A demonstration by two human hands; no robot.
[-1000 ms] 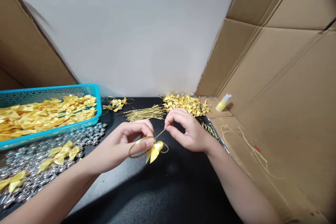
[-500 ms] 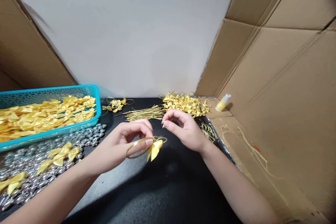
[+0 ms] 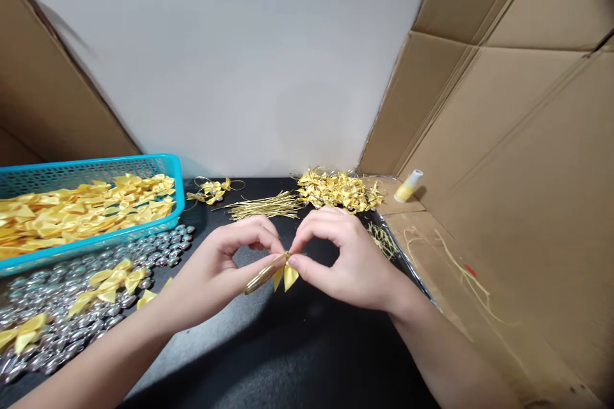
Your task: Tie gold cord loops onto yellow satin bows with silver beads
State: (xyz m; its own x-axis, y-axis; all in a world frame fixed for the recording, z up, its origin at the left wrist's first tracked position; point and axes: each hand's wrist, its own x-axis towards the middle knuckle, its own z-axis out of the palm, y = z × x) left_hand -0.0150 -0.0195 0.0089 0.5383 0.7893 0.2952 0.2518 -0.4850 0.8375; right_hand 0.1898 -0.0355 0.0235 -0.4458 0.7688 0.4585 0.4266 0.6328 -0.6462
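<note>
My left hand point(image 3: 230, 255) pinches a looped gold cord point(image 3: 259, 279) between thumb and fingertips. A yellow ribbon bow point(image 3: 290, 277) hangs from that cord, its tails pointing down. From the other side my right hand point(image 3: 340, 255) pinches at the top of the bow, thumb and forefinger closed on it; the fingers hide the knot. Just beyond both hands a bundle of cut gold cords point(image 3: 263, 206) lies on the black tabletop point(image 3: 307, 345).
At the left stands a turquoise basket point(image 3: 180, 195) of yellow bows. Silver beads point(image 3: 96, 313) spread in front of it, several loose bows on top. Finished-looking bows with loops point(image 3: 336, 190) are heaped at the back. A yellow-white tube point(image 3: 407, 187) stands by the cardboard wall point(image 3: 518, 140).
My right hand has come left and taken hold at the bow's top. The cord loop has turned and now looks narrower. My left hand keeps its pinch.
</note>
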